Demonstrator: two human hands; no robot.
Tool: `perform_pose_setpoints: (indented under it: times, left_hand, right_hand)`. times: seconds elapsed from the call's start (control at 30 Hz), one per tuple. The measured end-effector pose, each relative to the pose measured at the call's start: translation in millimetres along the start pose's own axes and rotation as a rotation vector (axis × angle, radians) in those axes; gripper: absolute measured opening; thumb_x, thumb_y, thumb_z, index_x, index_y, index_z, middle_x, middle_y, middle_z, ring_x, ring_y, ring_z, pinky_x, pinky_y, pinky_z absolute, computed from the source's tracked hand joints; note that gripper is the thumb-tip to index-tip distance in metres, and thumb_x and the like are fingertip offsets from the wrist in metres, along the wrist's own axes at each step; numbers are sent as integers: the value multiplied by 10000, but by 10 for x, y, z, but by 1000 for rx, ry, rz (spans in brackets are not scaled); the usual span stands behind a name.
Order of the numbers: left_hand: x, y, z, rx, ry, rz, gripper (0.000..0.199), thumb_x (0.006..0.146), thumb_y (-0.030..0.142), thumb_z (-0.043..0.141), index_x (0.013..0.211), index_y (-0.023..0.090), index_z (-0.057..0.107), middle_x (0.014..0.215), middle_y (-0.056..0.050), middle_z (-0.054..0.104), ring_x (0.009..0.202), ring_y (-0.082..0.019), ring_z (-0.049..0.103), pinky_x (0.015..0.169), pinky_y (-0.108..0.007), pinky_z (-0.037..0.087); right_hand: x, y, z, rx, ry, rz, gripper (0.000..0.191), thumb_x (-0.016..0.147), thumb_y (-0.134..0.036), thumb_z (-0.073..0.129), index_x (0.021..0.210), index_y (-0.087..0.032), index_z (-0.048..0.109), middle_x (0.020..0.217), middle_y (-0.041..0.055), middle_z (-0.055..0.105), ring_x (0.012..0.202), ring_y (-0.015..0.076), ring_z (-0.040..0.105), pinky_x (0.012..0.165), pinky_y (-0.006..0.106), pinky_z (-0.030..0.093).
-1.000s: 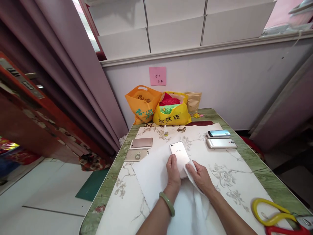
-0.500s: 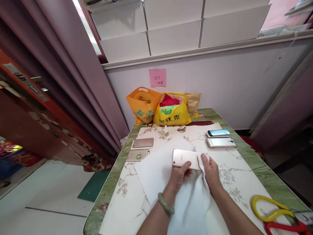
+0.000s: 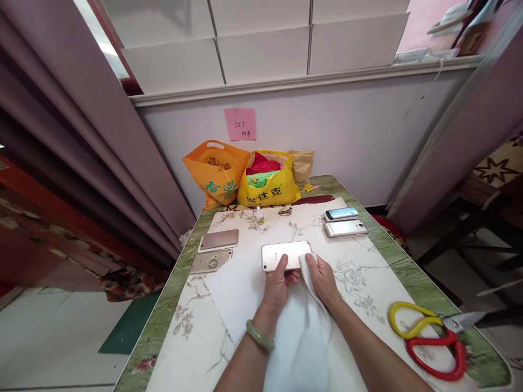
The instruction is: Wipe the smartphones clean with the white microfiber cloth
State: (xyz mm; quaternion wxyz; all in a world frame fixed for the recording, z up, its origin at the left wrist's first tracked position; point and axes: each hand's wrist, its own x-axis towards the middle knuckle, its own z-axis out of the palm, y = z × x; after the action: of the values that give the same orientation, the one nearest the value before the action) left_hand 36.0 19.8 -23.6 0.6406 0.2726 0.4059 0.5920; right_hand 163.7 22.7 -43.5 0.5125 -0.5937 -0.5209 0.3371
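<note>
My left hand (image 3: 278, 283) grips a pale gold smartphone (image 3: 292, 255) from its near edge, thumb on the back and fingers underneath. The phone's back faces up. My right hand (image 3: 324, 280) pinches a fold of white cloth (image 3: 304, 326) against the phone's right end, covering that corner. The rest of the cloth hangs toward me and spreads over the table under my hands. A rose-gold phone (image 3: 219, 238) and a gold phone with a ring holder (image 3: 212, 262) lie to the left. A silver phone (image 3: 346, 228) and a blue-backed phone (image 3: 342, 213) lie to the right.
Scissors (image 3: 429, 332) with yellow and red handles lie at the table's right edge. A small bottle (image 3: 260, 216) stands beyond the phone. An orange bag (image 3: 216, 174), a yellow bag (image 3: 267, 190) and a brown paper bag (image 3: 302, 165) stand at the back against the wall.
The view has swung right, so everything sits further left. The cloth in my right hand has shifted slightly along the phone's right end. My left hand keeps its hold on the phone.
</note>
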Motion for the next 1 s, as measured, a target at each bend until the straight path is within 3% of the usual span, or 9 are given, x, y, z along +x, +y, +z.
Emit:
perform_pose_setpoints:
  times: [0.17, 0.27, 0.33, 0.43, 0.5, 0.57, 0.7, 0.87, 1.0]
  left_hand:
    - [3, 7, 30, -49, 16, -30, 351, 752, 426, 710, 871, 98, 670, 600, -39, 655, 496, -113, 559, 482, -229, 433]
    - [-46, 35, 37, -42, -123, -65, 356, 773, 416, 691, 857, 71, 693, 704, -98, 689, 610, -156, 608, 567, -270, 470]
    - [-98, 85, 40, -79, -259, -93, 401, 775, 420, 684, 965, 67, 693, 865, -145, 712, 759, -217, 645, 663, -323, 497]
    - [-166, 189, 35, -177, -386, -179, 608, 766, 591, 614, 1114, 95, 657, 1036, -168, 694, 946, -296, 632, 792, -404, 490]
    - [-185, 241, 26, -153, -437, -291, 691, 749, 694, 548, 1078, 99, 672, 992, -159, 700, 922, -290, 633, 785, -389, 479]
    - [-183, 256, 23, -44, -456, -345, 593, 745, 635, 607, 1022, 117, 685, 914, -116, 701, 828, -231, 629, 739, -329, 463]
    - [-153, 182, 56, 136, -336, -246, 349, 740, 471, 707, 892, 160, 666, 762, -12, 644, 644, -117, 535, 615, -236, 408]
    - [-128, 96, 93, 186, -254, -228, 383, 729, 530, 690, 830, 163, 641, 687, 7, 611, 583, -109, 504, 560, -228, 400]
    - [-116, 53, 94, 124, -129, -133, 363, 700, 509, 721, 775, 165, 628, 681, 19, 611, 602, -108, 518, 591, -227, 428]
  right_hand:
    - [-22, -40, 6, 32, -20, 21, 461, 847, -612, 479, 696, -185, 563, 625, -2, 587, 612, 166, 501, 595, 266, 388]
    - [-27, -84, -16, 165, 41, 69, 452, 834, -619, 506, 712, -186, 554, 610, -17, 569, 604, 160, 491, 594, 266, 401]
    - [-9, -103, -55, 240, 103, 136, 461, 829, -633, 507, 728, -186, 558, 607, -21, 564, 603, 160, 492, 591, 267, 408]
    - [45, -103, -135, 253, 248, 223, 486, 820, -652, 508, 768, -174, 582, 668, -7, 599, 657, 167, 519, 632, 272, 423]
    - [79, -90, -178, 221, 317, 236, 504, 814, -664, 504, 766, -169, 584, 687, -1, 604, 680, 168, 522, 657, 273, 421]
    - [97, -80, -195, 179, 322, 216, 514, 811, -676, 493, 740, -173, 574, 659, -10, 578, 661, 161, 500, 640, 270, 408]
    - [78, -92, -158, 109, 255, 137, 514, 812, -678, 480, 708, -181, 560, 615, -22, 532, 621, 152, 453, 593, 261, 380]
    - [17, -122, -88, 93, 222, 69, 479, 835, -650, 466, 680, -200, 516, 591, -28, 500, 603, 151, 434, 576, 258, 374]
    - [-28, -137, -35, 18, 114, 36, 418, 855, -590, 488, 711, -200, 531, 623, -6, 567, 612, 165, 488, 590, 262, 379]
